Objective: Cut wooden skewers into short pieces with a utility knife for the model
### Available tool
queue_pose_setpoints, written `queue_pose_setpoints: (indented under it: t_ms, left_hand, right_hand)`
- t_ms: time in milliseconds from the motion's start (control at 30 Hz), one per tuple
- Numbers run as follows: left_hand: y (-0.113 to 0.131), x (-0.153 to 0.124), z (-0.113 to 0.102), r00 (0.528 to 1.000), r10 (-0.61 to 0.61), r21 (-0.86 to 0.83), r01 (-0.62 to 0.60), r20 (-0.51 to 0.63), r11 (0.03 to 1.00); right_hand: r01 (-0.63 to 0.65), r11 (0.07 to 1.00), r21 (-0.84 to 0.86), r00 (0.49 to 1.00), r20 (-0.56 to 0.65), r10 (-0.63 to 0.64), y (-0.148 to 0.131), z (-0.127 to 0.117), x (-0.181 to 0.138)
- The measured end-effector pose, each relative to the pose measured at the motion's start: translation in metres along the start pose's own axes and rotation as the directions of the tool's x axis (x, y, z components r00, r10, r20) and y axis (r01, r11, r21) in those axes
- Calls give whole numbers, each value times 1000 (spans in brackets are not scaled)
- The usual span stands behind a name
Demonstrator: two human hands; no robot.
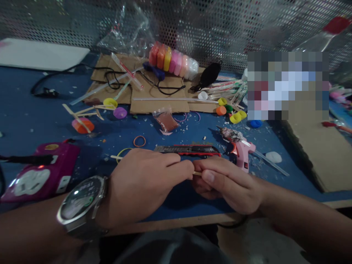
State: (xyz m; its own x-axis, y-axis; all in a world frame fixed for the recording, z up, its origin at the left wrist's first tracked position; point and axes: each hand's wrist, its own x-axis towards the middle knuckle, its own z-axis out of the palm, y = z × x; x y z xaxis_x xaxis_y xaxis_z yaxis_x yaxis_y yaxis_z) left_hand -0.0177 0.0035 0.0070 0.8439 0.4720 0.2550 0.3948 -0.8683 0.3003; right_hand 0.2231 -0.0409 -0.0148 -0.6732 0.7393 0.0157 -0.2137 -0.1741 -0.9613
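Note:
A thin wooden stick (197, 173) shows in the small gap between my two hands, just above the table's front edge. My left hand (150, 183), with a watch (82, 201) on its wrist, is closed around one end of it. The thumb and fingers of my right hand (231, 181) pinch the other end. Most of the stick is hidden by the fingers. Right behind the hands lies a box cutter (189, 149) with a red and black body. A pale stick end (117, 157) and a yellow rubber band (122, 151) poke out past my left hand.
A pink glue gun (243, 152) lies right of the hands; a purple power socket block (44, 172) stands left. Farther back are cardboard pieces (156, 93), a row of coloured clay packs (172, 60), bottle caps (221, 110) and a bag of brown material (167, 121).

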Motion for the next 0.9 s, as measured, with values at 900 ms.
queue_pose_setpoints:
  t_ms: [900]
  left_hand:
    - [3, 1, 1, 998, -19, -146, 10, -60, 989]
  right_hand:
    - [-51, 969, 242, 998, -35, 61, -3, 14, 0]
